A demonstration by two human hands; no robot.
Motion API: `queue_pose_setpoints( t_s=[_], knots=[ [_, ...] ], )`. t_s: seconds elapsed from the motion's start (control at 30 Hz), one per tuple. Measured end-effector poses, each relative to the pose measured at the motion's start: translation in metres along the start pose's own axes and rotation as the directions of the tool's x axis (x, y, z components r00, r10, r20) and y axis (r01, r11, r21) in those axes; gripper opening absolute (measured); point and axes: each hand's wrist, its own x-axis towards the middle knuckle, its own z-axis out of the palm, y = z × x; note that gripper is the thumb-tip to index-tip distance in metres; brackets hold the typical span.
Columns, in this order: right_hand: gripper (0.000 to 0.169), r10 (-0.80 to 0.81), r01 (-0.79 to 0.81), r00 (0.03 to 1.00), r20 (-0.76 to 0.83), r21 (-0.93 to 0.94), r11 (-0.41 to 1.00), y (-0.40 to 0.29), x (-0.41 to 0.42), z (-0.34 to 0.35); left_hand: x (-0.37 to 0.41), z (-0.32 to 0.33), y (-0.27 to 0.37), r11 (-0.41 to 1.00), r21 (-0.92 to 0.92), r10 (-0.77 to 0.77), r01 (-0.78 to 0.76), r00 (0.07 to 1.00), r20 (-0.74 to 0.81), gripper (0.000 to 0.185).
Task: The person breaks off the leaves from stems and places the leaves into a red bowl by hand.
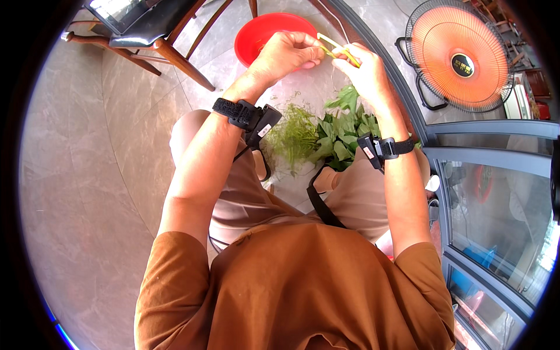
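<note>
My left hand [288, 54] pinches one end of a thin yellow-green plant strip between thumb and fingertips. My right hand [363, 70] grips a pale green plant stem [336, 45], which slants up and to the left past its fingers. Both hands are raised close together, with the strip stretched across the gap. Behind my left hand a red plastic basin [273, 22] rests on the floor; a few small pieces show inside it. On the floor between my feet lie a heap of stringy green peelings [295, 131] and a pile of broad green leaves [348, 131].
A wooden chair [164, 48] with a dark seat stands at upper left, a flat device on it. At upper right is a round electric heater [455, 57] with a wire guard, glowing orange. A grey-framed glass door [494, 218] flanks my right side, its track running along the floor.
</note>
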Motion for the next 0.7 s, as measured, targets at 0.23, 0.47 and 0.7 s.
queue_pose_setpoints(
  t_s=[0.23,0.47,0.7],
  knots=[
    [0.019,-0.12,0.116,0.993,-0.02,-0.142,0.983,-0.005,0.0003,-0.0014,-0.0013,-0.0006,0.0036,0.993,0.115,-0.003,0.004,1.0,-0.01,0.01],
    [0.017,-0.115,0.112,0.993,-0.007,-0.164,0.98,-0.0032,-0.0001,-0.0039,-0.0041,-0.0012,0.0092,0.913,0.397,0.091,-0.095,0.995,0.03,0.009],
    [0.018,-0.112,0.112,0.994,0.012,-0.172,0.979,-0.0072,-0.0005,-0.0029,-0.0019,-0.0056,0.0029,0.879,0.437,0.18,-0.19,0.982,0.065,0.006]
  ],
)
